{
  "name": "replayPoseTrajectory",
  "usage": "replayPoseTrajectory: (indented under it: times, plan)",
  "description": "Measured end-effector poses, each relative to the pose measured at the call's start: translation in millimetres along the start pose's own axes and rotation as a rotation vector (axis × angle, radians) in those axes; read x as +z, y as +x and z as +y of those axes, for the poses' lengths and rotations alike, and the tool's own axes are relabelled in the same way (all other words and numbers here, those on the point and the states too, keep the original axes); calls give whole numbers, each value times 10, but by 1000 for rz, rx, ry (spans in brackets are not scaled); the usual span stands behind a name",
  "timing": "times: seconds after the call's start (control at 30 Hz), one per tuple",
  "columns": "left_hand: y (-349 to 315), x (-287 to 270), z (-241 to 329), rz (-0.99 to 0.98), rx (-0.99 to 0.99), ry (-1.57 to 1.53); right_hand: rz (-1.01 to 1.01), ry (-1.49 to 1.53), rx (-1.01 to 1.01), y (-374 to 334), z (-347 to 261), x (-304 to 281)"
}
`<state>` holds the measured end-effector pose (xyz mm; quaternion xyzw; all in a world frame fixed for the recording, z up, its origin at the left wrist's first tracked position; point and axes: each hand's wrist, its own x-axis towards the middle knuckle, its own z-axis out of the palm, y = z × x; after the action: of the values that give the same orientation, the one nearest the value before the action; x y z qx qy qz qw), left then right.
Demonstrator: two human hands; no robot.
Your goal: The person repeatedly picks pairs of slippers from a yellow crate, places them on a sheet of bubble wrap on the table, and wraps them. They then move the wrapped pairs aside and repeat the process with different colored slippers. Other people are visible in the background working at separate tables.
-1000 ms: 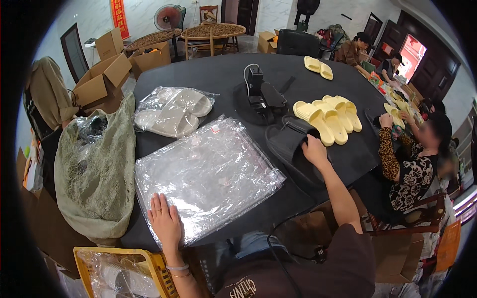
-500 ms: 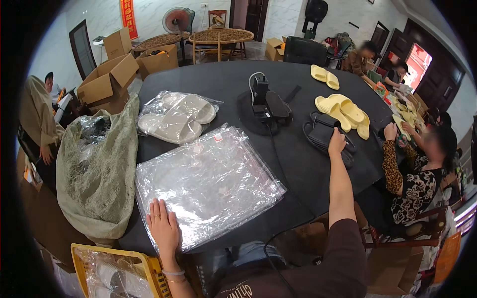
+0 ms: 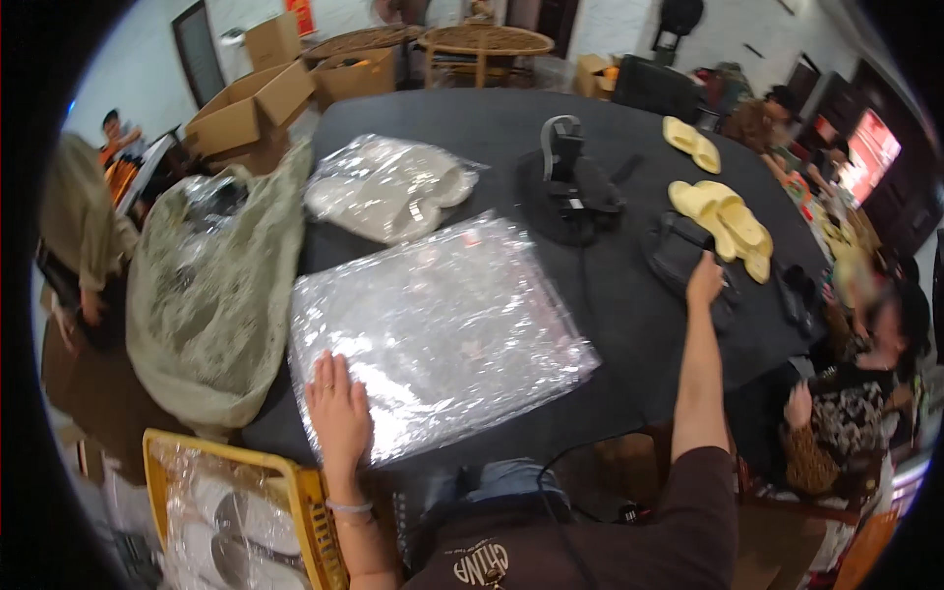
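Observation:
My left hand [image 3: 339,408] lies flat, fingers stretched out, on a stack of clear plastic bags [image 3: 442,324] on the black table. Off to the right, my right arm reaches out, and my right hand [image 3: 704,280] is closed on a pair of black slippers [image 3: 678,251]. The slippers are blurred and partly covered by the hand. Just beyond them lie several pale yellow slippers [image 3: 728,221]. Beyond the stack, light grey slippers [image 3: 388,192] rest in a clear bag.
A black device with a cable [image 3: 575,192] stands mid-table. More yellow slippers [image 3: 691,145] and dark footwear [image 3: 798,295] lie on the right. A green mesh sack [image 3: 211,295] slumps at left, above a yellow basket [image 3: 295,482] of bagged slippers. Co-workers sit along the right.
The whole view has shifted, moving the table's things rightward. Dark footwear now shows at the right table edge, where a co-worker's hands were; that co-worker's arm is lower. My hands keep their places.

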<state>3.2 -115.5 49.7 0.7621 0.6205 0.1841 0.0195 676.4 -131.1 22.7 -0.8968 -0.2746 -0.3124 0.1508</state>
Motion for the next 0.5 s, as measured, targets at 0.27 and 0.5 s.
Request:
replayPoseTrajectory:
  times: [0.27,0.5]
  plan:
    - [49,-18,28,34,34,-47,-133,65,112,86,360,241]
    - [19,-14,-5,82,34,-43,-160,96,130,161,351,337]
